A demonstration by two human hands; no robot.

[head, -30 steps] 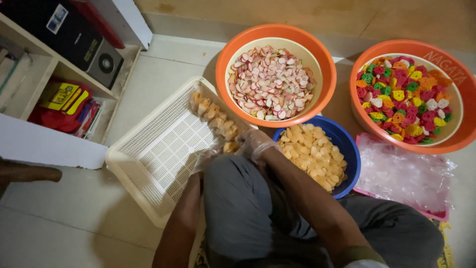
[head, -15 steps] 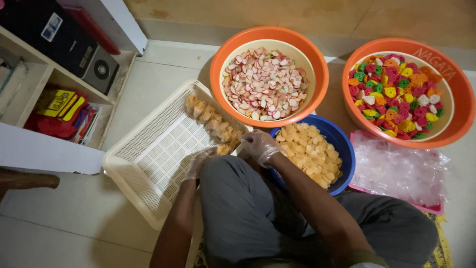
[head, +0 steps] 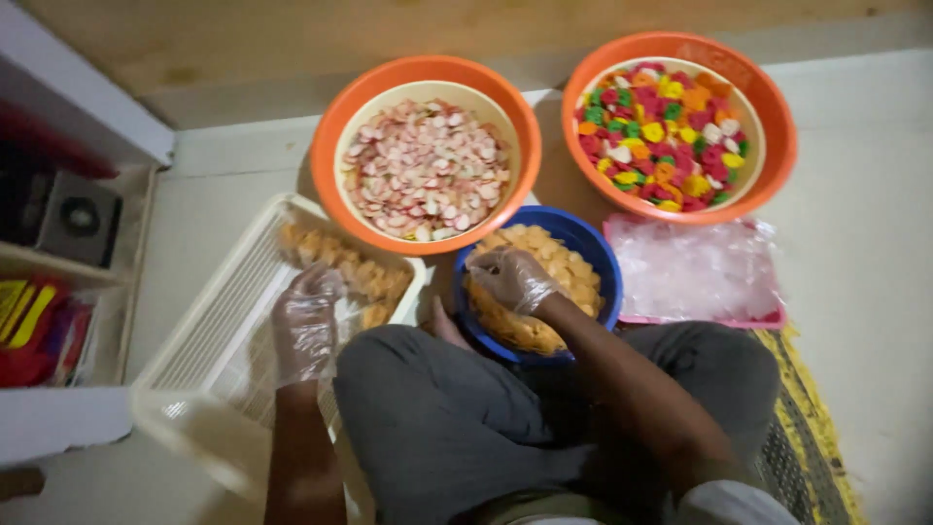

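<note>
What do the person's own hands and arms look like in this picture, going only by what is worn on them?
Both the left hand and the right hand wear thin, clear, crinkly plastic gloves that end at the wrists. The forearms are bare: no sleeves, watch or bands show.

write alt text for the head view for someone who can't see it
Seen from above, a seated person in clear gloves has the right hand in a blue bowl of yellow chips and the left hand over a white tray. Beyond sit two orange bowls, one of pink-white pieces, one multicoloured.
</note>
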